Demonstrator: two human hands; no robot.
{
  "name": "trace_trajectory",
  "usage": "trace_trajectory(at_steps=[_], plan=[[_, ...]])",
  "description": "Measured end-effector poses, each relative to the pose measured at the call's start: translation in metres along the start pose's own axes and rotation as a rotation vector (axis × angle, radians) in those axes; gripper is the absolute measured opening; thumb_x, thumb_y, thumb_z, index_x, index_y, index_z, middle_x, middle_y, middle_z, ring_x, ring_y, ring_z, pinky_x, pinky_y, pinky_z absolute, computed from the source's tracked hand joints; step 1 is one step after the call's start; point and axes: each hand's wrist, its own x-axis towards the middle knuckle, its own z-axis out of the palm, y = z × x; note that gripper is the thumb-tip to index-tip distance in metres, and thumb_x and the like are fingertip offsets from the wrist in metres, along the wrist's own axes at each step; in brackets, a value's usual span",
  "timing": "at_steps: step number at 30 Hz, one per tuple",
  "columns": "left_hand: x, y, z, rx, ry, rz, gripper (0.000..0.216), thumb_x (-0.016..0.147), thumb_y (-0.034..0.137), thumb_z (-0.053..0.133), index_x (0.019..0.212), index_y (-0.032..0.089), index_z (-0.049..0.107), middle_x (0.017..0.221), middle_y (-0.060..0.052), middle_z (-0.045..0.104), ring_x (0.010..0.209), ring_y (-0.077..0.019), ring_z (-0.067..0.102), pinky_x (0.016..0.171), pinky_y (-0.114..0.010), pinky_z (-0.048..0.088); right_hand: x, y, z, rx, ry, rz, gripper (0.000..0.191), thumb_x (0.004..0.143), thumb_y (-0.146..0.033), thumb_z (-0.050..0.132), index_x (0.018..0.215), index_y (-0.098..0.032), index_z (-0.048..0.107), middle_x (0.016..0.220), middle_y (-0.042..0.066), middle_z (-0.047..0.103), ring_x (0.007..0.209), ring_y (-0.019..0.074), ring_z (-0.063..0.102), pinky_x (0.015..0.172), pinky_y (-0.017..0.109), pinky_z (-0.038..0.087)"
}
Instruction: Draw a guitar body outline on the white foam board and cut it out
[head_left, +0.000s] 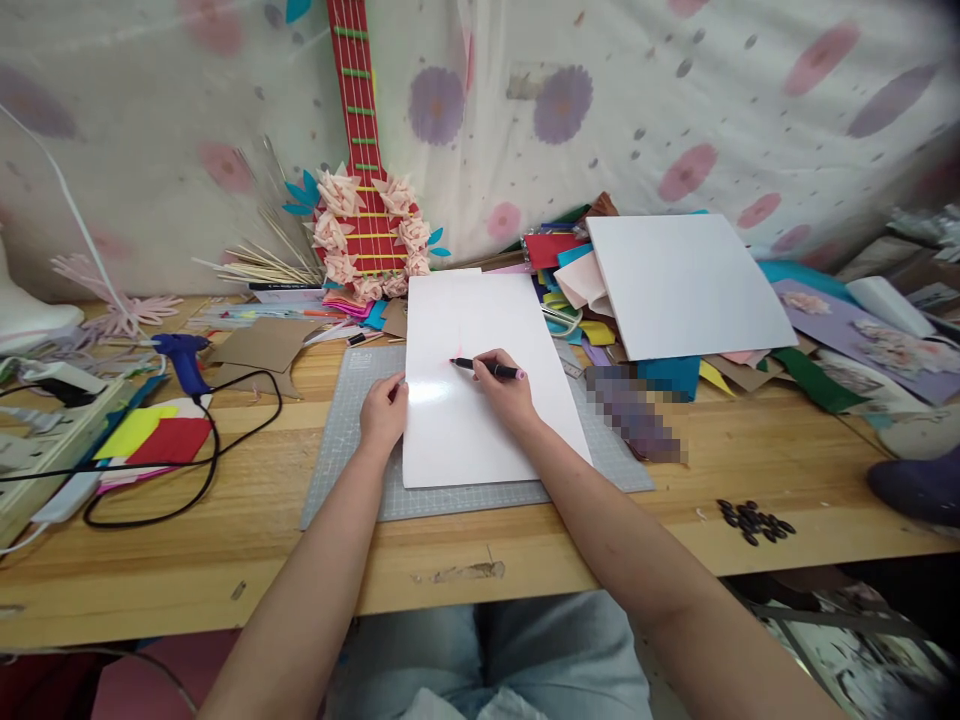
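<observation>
A white foam board (pixel 472 430) lies on a grey cutting mat (pixel 345 420) in front of me. My right hand (pixel 504 385) is closed around a black marker (pixel 487 368), its tip pointing left at the board's surface. Whether the tip touches cannot be told. Faint pinkish-red marks show close to the tip. At the board's left edge, my left hand (pixel 384 408) pinches the rim with bent fingers; some of its fingertips are hidden.
Behind the board leans a red paper guitar (pixel 367 230) with pink paper flowers. A blue glue gun (pixel 182 360) and its looped black cable lie left. Another white board (pixel 690 290) rests on coloured scraps at the right. Small dark pieces (pixel 754 522) sit near the front edge.
</observation>
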Motion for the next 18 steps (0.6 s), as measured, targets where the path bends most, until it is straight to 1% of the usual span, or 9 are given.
trace_trajectory(at_steps=[3, 7, 9, 11, 13, 16, 18], plan=[[0.0001, 0.0003, 0.0000, 0.003, -0.006, 0.004, 0.030, 0.080, 0.025, 0.049, 0.103, 0.020, 0.068, 0.092, -0.005, 0.066, 0.086, -0.0180, 0.059, 0.083, -0.032, 0.047, -0.0011, -0.0001, 0.0008, -0.013, -0.023, -0.013, 0.021, 0.077, -0.044, 0.051, 0.081, -0.024, 0.058, 0.078, -0.001, 0.062, 0.074, 0.0159, 0.056, 0.068, 0.029, 0.040], [-0.0001, 0.0019, -0.0009, 0.012, -0.012, -0.016, 0.031, 0.080, 0.025, 0.049, 0.104, 0.019, 0.068, 0.093, -0.006, 0.066, 0.086, -0.0186, 0.059, 0.083, -0.032, 0.047, -0.0022, -0.0037, 0.0010, 0.007, -0.161, -0.048, 0.018, 0.076, -0.040, 0.053, 0.075, -0.023, 0.059, 0.073, -0.001, 0.062, 0.072, 0.0155, 0.056, 0.068, 0.029, 0.040], [-0.0001, 0.0022, -0.0012, 0.012, -0.014, -0.015, 0.031, 0.080, 0.025, 0.049, 0.105, 0.018, 0.068, 0.093, -0.006, 0.066, 0.086, -0.0188, 0.059, 0.083, -0.032, 0.047, -0.0012, -0.0037, 0.0005, 0.017, -0.133, -0.044, 0.019, 0.076, -0.041, 0.052, 0.076, -0.023, 0.058, 0.071, -0.001, 0.062, 0.073, 0.0157, 0.056, 0.068, 0.029, 0.040], [-0.0001, 0.0018, -0.0011, 0.010, -0.010, -0.007, 0.031, 0.080, 0.024, 0.049, 0.104, 0.019, 0.068, 0.093, -0.006, 0.066, 0.086, -0.0186, 0.059, 0.083, -0.032, 0.047, 0.0005, -0.0018, -0.0003, 0.005, -0.045, -0.023, 0.021, 0.076, -0.043, 0.051, 0.078, -0.023, 0.058, 0.072, -0.001, 0.062, 0.074, 0.0163, 0.056, 0.069, 0.030, 0.040], [0.0000, 0.0007, -0.0005, 0.007, -0.006, 0.000, 0.030, 0.080, 0.024, 0.050, 0.104, 0.020, 0.068, 0.093, -0.006, 0.065, 0.087, -0.0184, 0.059, 0.083, -0.032, 0.047, 0.0016, 0.0004, -0.0007, -0.012, 0.005, -0.009, 0.022, 0.076, -0.045, 0.051, 0.081, -0.024, 0.058, 0.076, 0.000, 0.062, 0.075, 0.0167, 0.057, 0.069, 0.030, 0.041], [0.0000, -0.0007, 0.0004, -0.002, -0.010, 0.005, 0.030, 0.081, 0.025, 0.049, 0.104, 0.020, 0.068, 0.092, -0.005, 0.065, 0.088, -0.0186, 0.059, 0.084, -0.032, 0.046, 0.0001, 0.0002, -0.0002, -0.014, -0.029, -0.022, 0.022, 0.076, -0.045, 0.052, 0.082, -0.025, 0.059, 0.078, -0.001, 0.063, 0.075, 0.0163, 0.057, 0.070, 0.031, 0.041], [-0.0002, -0.0009, 0.0006, -0.007, -0.013, 0.003, 0.031, 0.081, 0.025, 0.049, 0.105, 0.019, 0.068, 0.093, -0.006, 0.065, 0.089, -0.0190, 0.059, 0.084, -0.032, 0.046, -0.0025, -0.0026, 0.0008, 0.000, -0.125, -0.048, 0.021, 0.076, -0.044, 0.053, 0.080, -0.024, 0.060, 0.076, -0.001, 0.062, 0.075, 0.0158, 0.056, 0.070, 0.030, 0.041]])
